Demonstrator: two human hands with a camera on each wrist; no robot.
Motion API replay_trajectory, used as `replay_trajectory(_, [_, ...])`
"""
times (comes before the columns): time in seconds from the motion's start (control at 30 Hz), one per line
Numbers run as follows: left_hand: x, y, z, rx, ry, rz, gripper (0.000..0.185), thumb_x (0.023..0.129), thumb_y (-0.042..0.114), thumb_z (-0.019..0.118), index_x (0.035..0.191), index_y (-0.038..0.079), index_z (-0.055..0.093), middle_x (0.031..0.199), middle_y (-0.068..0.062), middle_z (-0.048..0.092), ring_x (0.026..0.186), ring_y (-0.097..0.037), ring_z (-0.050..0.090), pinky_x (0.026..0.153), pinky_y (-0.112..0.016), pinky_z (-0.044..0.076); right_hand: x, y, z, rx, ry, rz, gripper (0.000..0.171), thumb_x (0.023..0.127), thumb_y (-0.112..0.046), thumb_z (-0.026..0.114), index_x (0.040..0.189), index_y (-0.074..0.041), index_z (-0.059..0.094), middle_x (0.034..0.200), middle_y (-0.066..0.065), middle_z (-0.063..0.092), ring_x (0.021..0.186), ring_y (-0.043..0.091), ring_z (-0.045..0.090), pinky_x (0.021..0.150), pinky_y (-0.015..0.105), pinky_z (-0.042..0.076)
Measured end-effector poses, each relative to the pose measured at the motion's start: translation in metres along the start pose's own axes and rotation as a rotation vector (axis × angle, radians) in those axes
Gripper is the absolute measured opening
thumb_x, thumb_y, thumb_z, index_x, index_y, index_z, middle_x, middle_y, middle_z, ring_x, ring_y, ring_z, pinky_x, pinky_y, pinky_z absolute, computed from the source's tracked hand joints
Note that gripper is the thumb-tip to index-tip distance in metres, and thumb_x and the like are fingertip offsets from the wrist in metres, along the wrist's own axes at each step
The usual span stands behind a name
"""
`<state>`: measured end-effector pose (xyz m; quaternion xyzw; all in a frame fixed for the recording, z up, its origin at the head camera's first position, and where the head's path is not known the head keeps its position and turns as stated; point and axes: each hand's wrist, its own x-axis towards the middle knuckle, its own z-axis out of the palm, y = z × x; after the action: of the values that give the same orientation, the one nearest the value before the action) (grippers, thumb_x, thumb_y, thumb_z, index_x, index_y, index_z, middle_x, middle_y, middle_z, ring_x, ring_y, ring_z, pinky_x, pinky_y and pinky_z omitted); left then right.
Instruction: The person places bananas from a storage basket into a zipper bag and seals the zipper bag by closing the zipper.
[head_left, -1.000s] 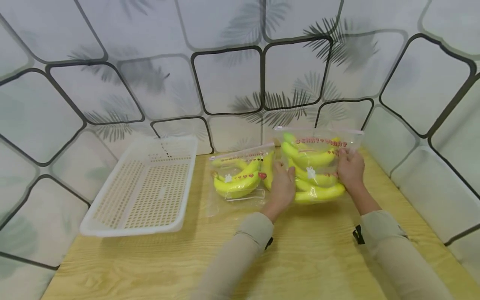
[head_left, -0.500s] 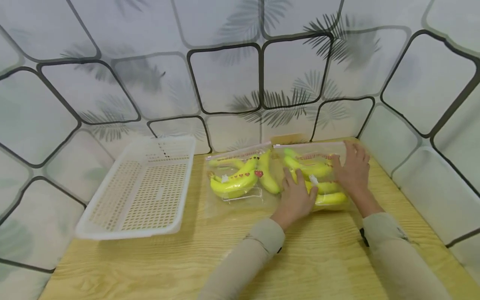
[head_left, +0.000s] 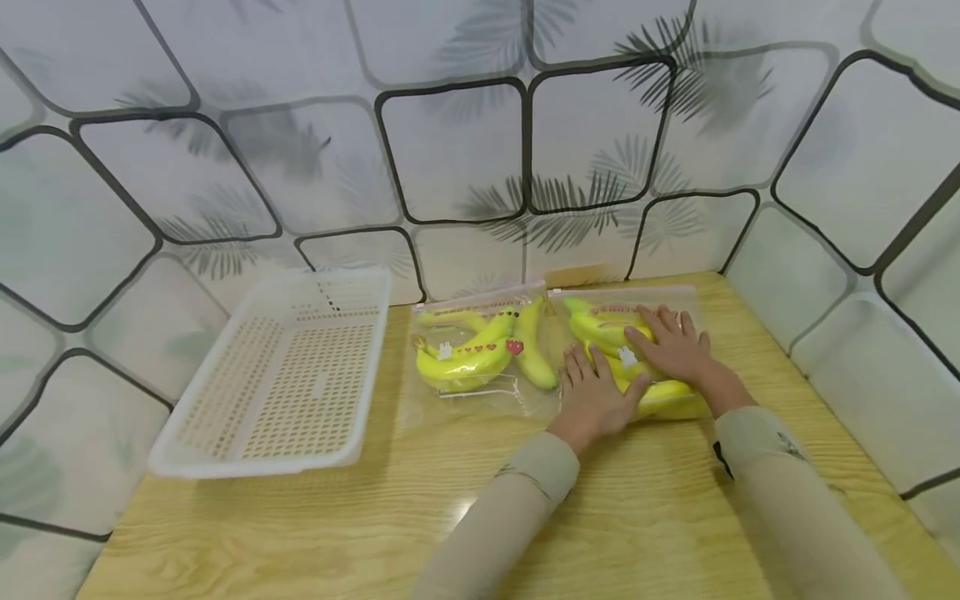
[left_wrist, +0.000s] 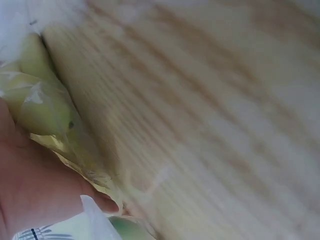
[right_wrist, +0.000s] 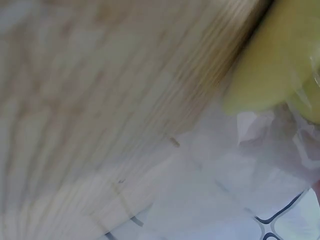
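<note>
In the head view, two clear zip bags of yellow bananas lie side by side on the wooden table. My left hand (head_left: 595, 398) rests with spread, straight fingers on the lower left of the right-hand bag (head_left: 558, 312). My right hand (head_left: 672, 348) lies flat over the upper right of that bag, fingers extended, covering part of its bananas (head_left: 600, 327). The left wrist view shows bagged bananas (left_wrist: 42, 102) beside the left hand (left_wrist: 37, 187). In the right wrist view, a banana tip (right_wrist: 265, 80) shows through the film, and that hand is mostly out of frame.
The left-hand bag (head_left: 420, 408), with several bananas (head_left: 468, 362), adjoins the right-hand one. A white perforated plastic basket (head_left: 360, 392) stands on the left of the table (head_left: 315, 533). Patterned cloth walls (head_left: 457, 158) enclose the back and sides.
The right-hand bag, earlier held up and tilted between both hands, now lies flat on the table. Both hands have let go of its sides and moved onto its top.
</note>
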<state>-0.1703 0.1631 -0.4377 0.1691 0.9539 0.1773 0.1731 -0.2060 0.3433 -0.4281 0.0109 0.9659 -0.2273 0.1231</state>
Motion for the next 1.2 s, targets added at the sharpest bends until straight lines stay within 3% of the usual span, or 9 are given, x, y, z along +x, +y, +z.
replay_trajectory(0.1, [0.002,0.003,-0.001,0.0,0.035,0.007,0.1,0.089,0.079,0.003,0.159,0.007,-0.003,0.164,-0.02,-0.008,0.152,-0.034,-0.008,0.123,-0.046,0.006,0.003,-0.001,-0.003,0.013,0.004,0.018,0.086,0.097,-0.072,0.019,0.161,-0.017,0.0,0.162,0.026,-0.011,0.141,0.055,-0.022,0.102,0.079,-0.013])
replay_trajectory(0.27, [0.001,0.007,-0.002,0.102,0.11,0.091,0.089,0.096,0.069,0.006,0.159,0.006,0.004,0.165,-0.02,0.001,0.152,-0.033,0.0,0.122,-0.044,0.012,0.008,0.002,-0.005,-0.009,0.019,0.033,0.087,0.096,-0.073,0.016,0.161,-0.018,-0.001,0.162,0.027,-0.008,0.141,0.056,-0.022,0.102,0.078,-0.013])
replay_trajectory(0.37, [-0.002,0.009,-0.003,0.103,0.076,0.114,0.09,0.096,0.069,0.005,0.159,0.005,0.006,0.165,-0.018,0.003,0.153,-0.031,0.002,0.122,-0.043,0.014,0.01,0.004,-0.004,-0.026,0.033,0.036,0.088,0.096,-0.074,0.016,0.161,-0.017,0.001,0.162,0.026,-0.007,0.142,0.055,-0.02,0.103,0.078,-0.013])
replay_trajectory(0.67, [-0.006,0.012,-0.014,0.055,-0.02,0.086,0.097,0.092,0.075,0.007,0.159,0.006,0.008,0.166,-0.015,0.001,0.153,-0.028,0.003,0.122,-0.041,0.015,0.01,0.004,-0.008,-0.057,0.074,0.001,0.086,0.098,-0.071,0.018,0.16,-0.015,-0.001,0.162,0.027,-0.007,0.143,0.054,-0.017,0.104,0.078,-0.011])
replay_trajectory(0.87, [-0.006,0.013,-0.013,0.05,-0.045,0.088,0.099,0.09,0.077,0.007,0.159,0.006,0.006,0.166,-0.014,0.0,0.153,-0.027,0.001,0.122,-0.039,0.015,-0.003,0.006,-0.016,-0.033,0.115,-0.065,0.08,0.102,-0.063,0.022,0.16,-0.01,0.003,0.161,0.03,-0.005,0.143,0.055,-0.015,0.106,0.077,-0.007])
replay_trajectory(1.07, [-0.002,0.005,-0.011,-0.012,-0.047,0.095,0.098,0.091,0.076,0.009,0.159,0.005,0.004,0.166,-0.014,-0.002,0.153,-0.027,-0.002,0.123,-0.039,0.013,-0.021,0.011,-0.015,-0.013,0.016,-0.066,0.079,0.104,-0.06,0.022,0.159,-0.007,0.002,0.16,0.031,-0.005,0.142,0.058,-0.014,0.103,0.08,-0.006])
replay_trajectory(1.2, [0.001,-0.001,-0.01,-0.041,-0.045,0.126,0.099,0.092,0.076,0.01,0.159,0.004,0.003,0.166,-0.015,-0.003,0.153,-0.028,-0.003,0.123,-0.039,0.013,-0.022,0.013,-0.009,0.075,-0.014,-0.099,0.079,0.105,-0.055,0.024,0.157,0.001,0.003,0.16,0.031,0.001,0.145,0.054,-0.007,0.11,0.072,-0.007])
